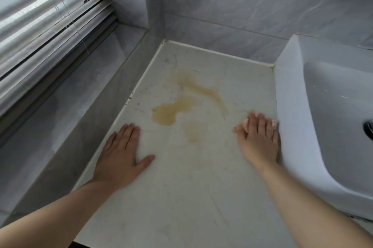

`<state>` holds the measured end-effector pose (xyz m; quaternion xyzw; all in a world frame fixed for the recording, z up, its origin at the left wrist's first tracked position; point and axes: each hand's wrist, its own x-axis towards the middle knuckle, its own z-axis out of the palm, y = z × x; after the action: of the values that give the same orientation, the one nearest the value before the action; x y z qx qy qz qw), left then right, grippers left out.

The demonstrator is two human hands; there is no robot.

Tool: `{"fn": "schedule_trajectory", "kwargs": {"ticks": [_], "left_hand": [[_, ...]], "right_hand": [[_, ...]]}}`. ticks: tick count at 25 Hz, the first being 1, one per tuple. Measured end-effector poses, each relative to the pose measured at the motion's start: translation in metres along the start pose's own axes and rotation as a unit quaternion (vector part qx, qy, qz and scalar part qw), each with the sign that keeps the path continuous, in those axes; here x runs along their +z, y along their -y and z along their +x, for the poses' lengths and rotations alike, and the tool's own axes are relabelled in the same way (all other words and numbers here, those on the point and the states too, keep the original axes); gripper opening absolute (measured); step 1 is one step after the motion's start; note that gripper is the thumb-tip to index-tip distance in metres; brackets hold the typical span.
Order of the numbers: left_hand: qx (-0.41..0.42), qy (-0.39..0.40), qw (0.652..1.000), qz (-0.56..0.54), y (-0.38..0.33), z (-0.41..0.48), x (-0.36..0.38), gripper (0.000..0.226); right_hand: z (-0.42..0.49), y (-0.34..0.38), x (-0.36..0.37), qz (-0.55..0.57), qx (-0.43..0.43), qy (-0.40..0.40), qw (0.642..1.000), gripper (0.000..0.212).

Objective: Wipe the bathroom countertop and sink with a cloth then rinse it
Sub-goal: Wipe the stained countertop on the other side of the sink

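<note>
Cloth [245,126] pressed flat just beside the sink [288,90]
Right hand [260,138] lies straight-fingered on it; left hand [121,152] spread flat on the stained tabletop [191,187], well apart from the sink.

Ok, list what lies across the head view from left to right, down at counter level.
Window blinds → left hand, flat on the countertop → brown stain → right hand, pressing a pink cloth → white sink.
</note>
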<state>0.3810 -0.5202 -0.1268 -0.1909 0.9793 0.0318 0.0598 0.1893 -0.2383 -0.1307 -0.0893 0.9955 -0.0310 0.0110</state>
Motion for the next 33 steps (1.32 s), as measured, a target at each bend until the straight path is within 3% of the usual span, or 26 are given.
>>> {"fn": "schedule_trajectory", "kwargs": {"ticks": [2, 6, 7, 8, 11, 12, 16, 19, 21, 23, 27, 30, 33], "left_hand": [[-0.002, -0.013, 1.000, -0.011, 0.000, 0.001, 0.000, 0.099], [-0.019, -0.021, 1.000, -0.001, 0.001, 0.003, 0.005, 0.105], [-0.019, -0.018, 1.000, 0.002, 0.002, 0.004, 0.006, 0.106], [-0.019, -0.014, 1.000, 0.006, 0.002, 0.005, 0.006, 0.106], [-0.023, -0.009, 1.000, 0.014, 0.004, 0.006, 0.003, 0.103], [-0.022, -0.009, 1.000, 0.011, 0.005, 0.005, 0.001, 0.102], [-0.014, -0.019, 1.000, 0.002, 0.007, 0.005, 0.001, 0.100], [-0.003, -0.025, 1.000, 0.003, 0.009, 0.005, 0.004, 0.100], [0.003, -0.033, 0.999, 0.007, 0.009, 0.006, 0.005, 0.100], [0.004, -0.034, 0.999, 0.004, 0.009, 0.005, 0.005, 0.102], [0.007, -0.037, 0.999, -0.004, 0.009, 0.006, 0.006, 0.103], [0.006, -0.033, 0.999, 0.000, 0.010, 0.005, 0.004, 0.093], [0.000, -0.035, 0.999, -0.012, 0.010, 0.005, 0.003, 0.078]], "right_hand": [[0.001, 0.026, -0.001, 0.026, 0.035, 0.017, 0.999, 0.070], [-0.075, 0.063, 0.013, 0.019, -0.237, -0.016, 0.971, 0.069], [-0.084, 0.057, 0.012, -0.001, -0.272, -0.015, 0.962, 0.067], [-0.083, 0.049, 0.012, -0.016, -0.280, -0.017, 0.960, 0.068], [-0.071, 0.055, 0.009, 0.007, -0.163, -0.049, 0.985, 0.071], [-0.073, 0.071, 0.008, 0.015, -0.160, -0.036, 0.986, 0.073], [-0.080, 0.131, 0.017, 0.025, -0.275, 0.002, 0.961, 0.079], [-0.033, 0.130, 0.010, 0.012, -0.200, -0.001, 0.980, 0.087], [-0.010, 0.118, 0.011, 0.024, -0.142, 0.016, 0.989, 0.080], [-0.016, 0.103, 0.014, 0.042, -0.138, -0.031, 0.989, 0.068], [-0.079, 0.060, 0.014, 0.074, -0.189, -0.099, 0.974, 0.050], [-0.129, 0.079, 0.009, 0.083, -0.286, -0.061, 0.953, 0.052], [-0.102, 0.132, 0.014, 0.052, -0.329, -0.033, 0.942, 0.055]]}}
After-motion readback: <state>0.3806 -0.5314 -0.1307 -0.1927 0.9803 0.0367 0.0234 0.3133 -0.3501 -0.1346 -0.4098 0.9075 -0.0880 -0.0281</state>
